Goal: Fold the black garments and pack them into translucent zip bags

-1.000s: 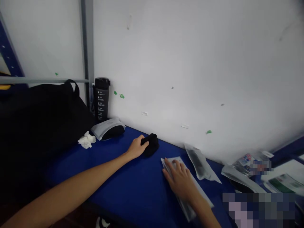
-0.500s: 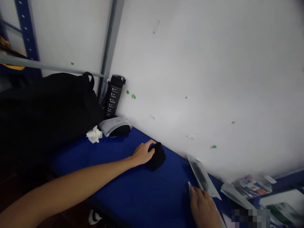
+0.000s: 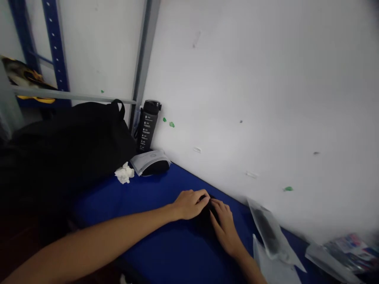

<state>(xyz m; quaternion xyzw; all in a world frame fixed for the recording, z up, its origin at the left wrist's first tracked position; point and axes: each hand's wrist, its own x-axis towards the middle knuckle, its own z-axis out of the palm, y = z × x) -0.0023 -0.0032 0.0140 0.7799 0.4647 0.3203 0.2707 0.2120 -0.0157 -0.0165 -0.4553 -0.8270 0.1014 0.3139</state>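
Observation:
A small black bundle [image 3: 205,219], seemingly soft fabric, lies on the blue tabletop near the wall. My left hand [image 3: 191,204] grips its left side, fingers curled over the top. From the right, my right hand [image 3: 225,227] holds the same bundle, its fingertips close to those of my left hand. Much of the bundle is hidden under both hands, so its exact kind does not show. Beside my right forearm are translucent frosted bags [image 3: 274,232], one with something dark inside.
Further left on the blue table [image 3: 154,189] are a crumpled white tissue [image 3: 124,172] and a frosted pouch [image 3: 151,159] with a black item. A black bottle [image 3: 148,128] stands in the corner beside a large black bag [image 3: 74,146]. Plastic packaging [image 3: 352,250] lies at far right.
My right hand has left the frosted bag and moved left onto the black bundle. My left hand stays on the bundle. The view has shifted slightly.

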